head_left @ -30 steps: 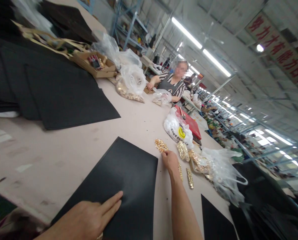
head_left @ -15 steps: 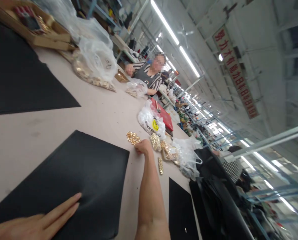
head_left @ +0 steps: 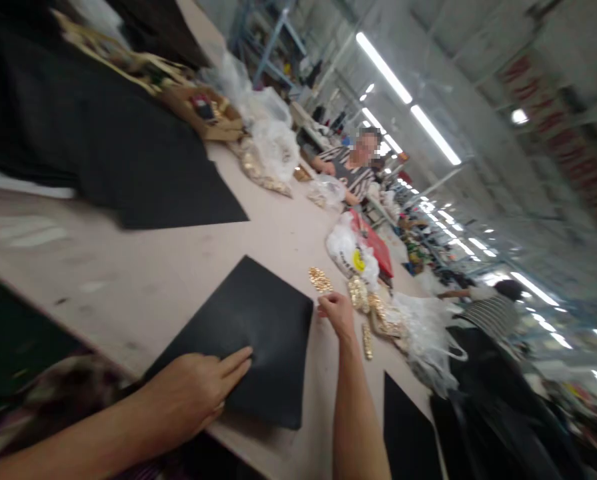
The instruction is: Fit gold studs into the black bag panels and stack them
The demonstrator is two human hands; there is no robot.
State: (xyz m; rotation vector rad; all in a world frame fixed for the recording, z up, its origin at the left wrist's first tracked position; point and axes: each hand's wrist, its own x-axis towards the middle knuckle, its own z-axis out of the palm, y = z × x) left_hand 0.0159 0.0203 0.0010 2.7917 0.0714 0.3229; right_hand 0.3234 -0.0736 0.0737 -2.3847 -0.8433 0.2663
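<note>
A black leather-like sheet (head_left: 258, 320) lies flat on the table in front of me. My left hand (head_left: 198, 387) rests on it, index and middle fingers stretched out and pressing near its middle; the other fingers are bent under. Beyond the sheet's right corner is a small pile of shiny gold metal pieces (head_left: 320, 280). Just at the near edge of that pile, my right hand (head_left: 338, 312) has its thumb and fingers pinched together. Whatever is between these fingertips is too small to make out.
Packs of gold pieces (head_left: 358, 295) and clear plastic bags (head_left: 425, 333) lie to the right. Another black sheet (head_left: 408, 427) is at the lower right. More black material (head_left: 168, 173) and an open carton (head_left: 223, 130) lie left. A co-worker (head_left: 358, 163) sits across the table (head_left: 188, 267).
The view has swung left, so everything appears further right. My right hand has drawn slightly back from the gold pile, fingers pinched. My left hand stays on the sheet.
</note>
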